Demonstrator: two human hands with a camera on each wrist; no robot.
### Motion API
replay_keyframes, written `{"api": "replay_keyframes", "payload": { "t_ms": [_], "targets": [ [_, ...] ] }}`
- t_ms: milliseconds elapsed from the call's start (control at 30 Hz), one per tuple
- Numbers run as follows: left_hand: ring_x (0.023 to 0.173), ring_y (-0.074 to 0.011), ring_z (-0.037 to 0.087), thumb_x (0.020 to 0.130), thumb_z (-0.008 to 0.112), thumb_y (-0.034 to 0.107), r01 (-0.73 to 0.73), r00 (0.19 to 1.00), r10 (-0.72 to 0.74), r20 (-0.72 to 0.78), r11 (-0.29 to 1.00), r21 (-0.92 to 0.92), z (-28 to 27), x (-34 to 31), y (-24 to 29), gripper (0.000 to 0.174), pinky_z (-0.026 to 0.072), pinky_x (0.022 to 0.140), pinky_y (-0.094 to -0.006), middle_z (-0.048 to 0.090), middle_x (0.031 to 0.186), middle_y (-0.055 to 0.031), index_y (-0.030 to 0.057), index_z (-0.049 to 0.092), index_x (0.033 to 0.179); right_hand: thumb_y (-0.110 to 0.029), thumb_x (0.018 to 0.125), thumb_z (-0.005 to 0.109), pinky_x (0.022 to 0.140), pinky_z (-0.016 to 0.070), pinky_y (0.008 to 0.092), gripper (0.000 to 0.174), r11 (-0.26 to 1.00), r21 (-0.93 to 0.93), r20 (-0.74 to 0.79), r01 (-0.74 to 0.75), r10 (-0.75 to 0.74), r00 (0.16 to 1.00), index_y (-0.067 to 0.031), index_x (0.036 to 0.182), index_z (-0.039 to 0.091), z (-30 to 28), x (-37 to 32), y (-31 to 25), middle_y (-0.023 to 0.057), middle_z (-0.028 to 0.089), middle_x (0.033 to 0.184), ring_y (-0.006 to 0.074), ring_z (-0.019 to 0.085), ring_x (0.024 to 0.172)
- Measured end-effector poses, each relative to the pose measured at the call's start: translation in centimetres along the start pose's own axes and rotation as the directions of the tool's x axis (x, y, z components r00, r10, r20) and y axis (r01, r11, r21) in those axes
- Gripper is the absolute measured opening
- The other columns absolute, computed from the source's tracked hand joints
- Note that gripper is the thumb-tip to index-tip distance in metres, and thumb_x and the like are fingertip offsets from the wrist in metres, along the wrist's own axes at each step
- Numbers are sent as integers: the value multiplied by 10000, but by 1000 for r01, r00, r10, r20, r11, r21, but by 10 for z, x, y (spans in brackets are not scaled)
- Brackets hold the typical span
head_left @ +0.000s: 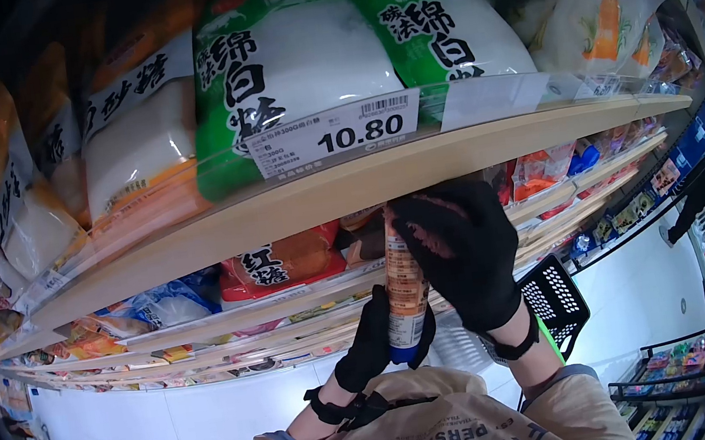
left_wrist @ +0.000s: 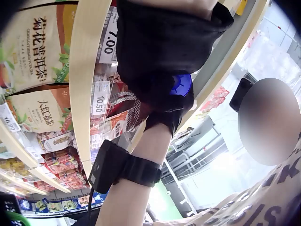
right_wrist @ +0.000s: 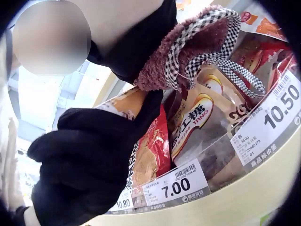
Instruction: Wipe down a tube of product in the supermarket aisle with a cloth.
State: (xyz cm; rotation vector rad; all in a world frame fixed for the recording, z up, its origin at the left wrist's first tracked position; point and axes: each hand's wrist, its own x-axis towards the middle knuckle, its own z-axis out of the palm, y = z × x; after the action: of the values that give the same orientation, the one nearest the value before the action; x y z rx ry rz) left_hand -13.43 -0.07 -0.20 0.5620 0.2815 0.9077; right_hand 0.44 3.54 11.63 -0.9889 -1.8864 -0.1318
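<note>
Bright store light; ceiling lamp (left_wrist: 225, 162) blown out in left wrist view. We get glare on the plastic bags (head_left: 305, 50) above the front edge of the shelf (head_left: 349, 190); fisheye bows that edge, corners black. Oval blur patch in both wrist views.

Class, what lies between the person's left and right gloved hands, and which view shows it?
A printed cylindrical container with a blue lower end lies between the left hand, lower down, and the right hand, by its top; the head view shows it.
</note>
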Motion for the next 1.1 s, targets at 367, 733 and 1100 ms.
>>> {"api": "replay_keyframes", "payload": {
  "t_ms": [367,733,1100],
  "targets": [
    [932,-220,562,852,211,612,66,949,-126,-290,975,-210,6,3,17,718,491,761,-322,501,1132,-126,30,382,1236,-220,650,674,643,481,314,354,979,148,378,141,-188,907,-157,993,612,3,-49,-16,38,583,943,219,578,778],
    [511,-202,543,844,249,613,68,925,-200,-322,923,-378,21,8,1,633,450,438,-305,551,688,-123,36,484,956,-155,693,651,697,471,356,367,994,93,141,-65,51,989,-151,1052,574,2,-31,-1,83,548,1009,281,541,882],
    [781,-187,589,862,308,564,84,938,-158,-309,967,-239,12,10,-7,581,494,675,-314,581,937,-89,66,457,1122,-171,641,665,668,476,322,348,992,-48,166,116,-106,980,-194,984,610,-20,-38,13,15,558,1010,220,564,810]
  ]
}}
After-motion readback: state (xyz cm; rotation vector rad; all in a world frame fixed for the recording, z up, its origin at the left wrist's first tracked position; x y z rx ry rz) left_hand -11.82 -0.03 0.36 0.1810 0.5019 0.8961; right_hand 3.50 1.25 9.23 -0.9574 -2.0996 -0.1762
